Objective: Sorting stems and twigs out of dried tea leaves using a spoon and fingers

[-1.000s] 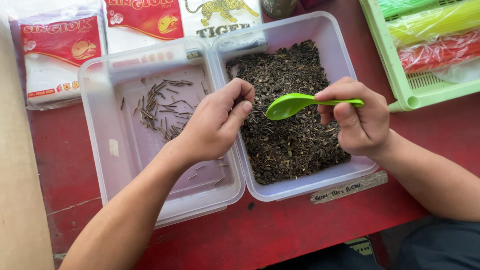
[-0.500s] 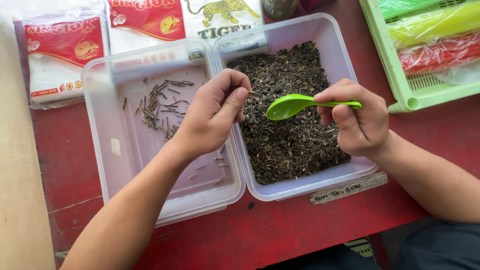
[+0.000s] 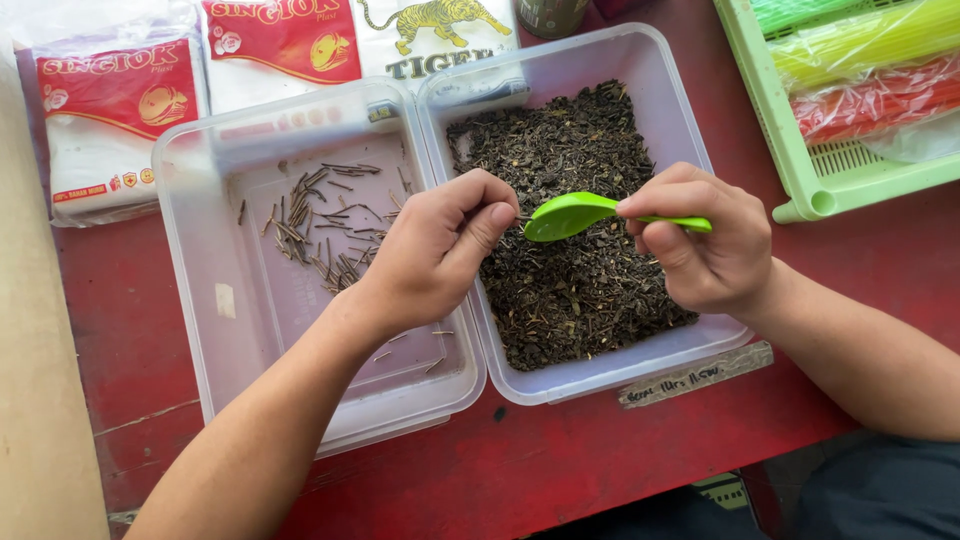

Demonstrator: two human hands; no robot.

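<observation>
My right hand (image 3: 705, 245) grips the handle of a bright green plastic spoon (image 3: 565, 213), held level above the dark loose tea leaves (image 3: 570, 290) that fill a clear plastic box (image 3: 600, 378). My left hand (image 3: 430, 255) reaches across from the left, thumb and forefinger pinched together at the tip of the spoon's bowl. Whether a stem sits in the pinch is too small to tell. Left of the box lies a clear shallow lid (image 3: 230, 330) with several thin brown tea stems (image 3: 320, 230) scattered in it.
Red-and-white packets (image 3: 110, 110) lie behind the lid, another packet (image 3: 290, 45) beside them. A light green plastic basket (image 3: 800, 150) with coloured bags (image 3: 870, 100) stands at the back right. Everything rests on a red table (image 3: 560, 460); a paper label (image 3: 695, 373) sticks at its front.
My left hand lifted slightly away from the spoon with a thin stem at its fingertips, then came back down to the spoon's tip. The spoon shifted a little left.
</observation>
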